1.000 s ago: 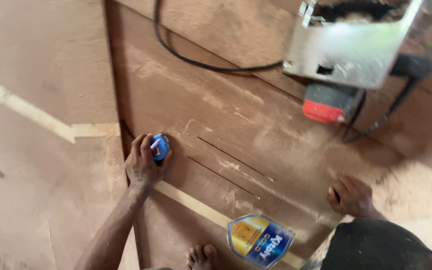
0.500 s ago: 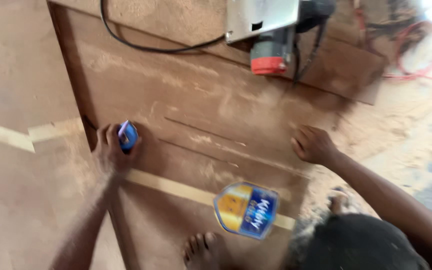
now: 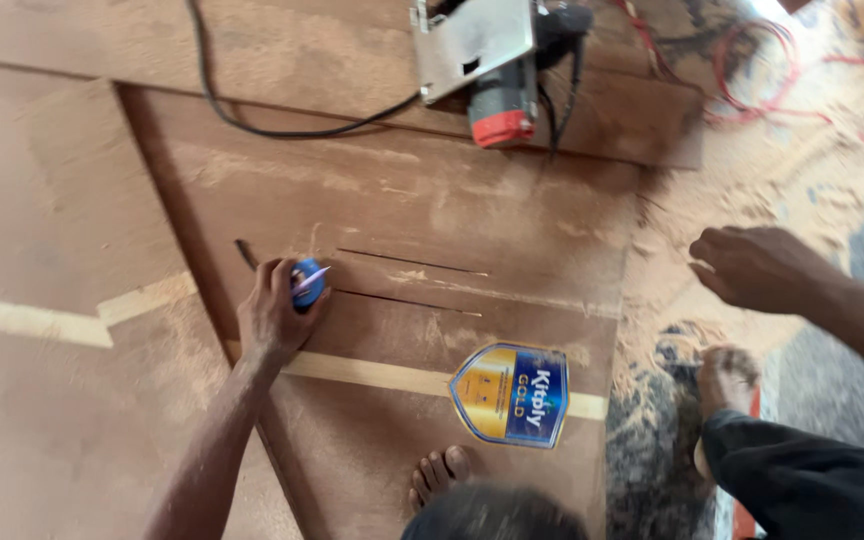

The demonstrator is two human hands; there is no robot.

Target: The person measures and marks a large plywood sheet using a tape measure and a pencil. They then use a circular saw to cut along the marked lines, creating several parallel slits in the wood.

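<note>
The left hand rests on a brown plywood sheet, its fingers closed around a small blue tape measure pressed to the board beside two thin saw cuts. The right hand hovers off the sheet's right edge over sawdust, fingers loosely curled, holding nothing. A circular saw sits at the far edge; a shield-shaped sticker lies near a bare foot.

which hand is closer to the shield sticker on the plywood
Left. The left hand, holding a blue tape measure, rests on the board just left of the sticker. The right hand hovers off the board's right edge, farther away.
</note>
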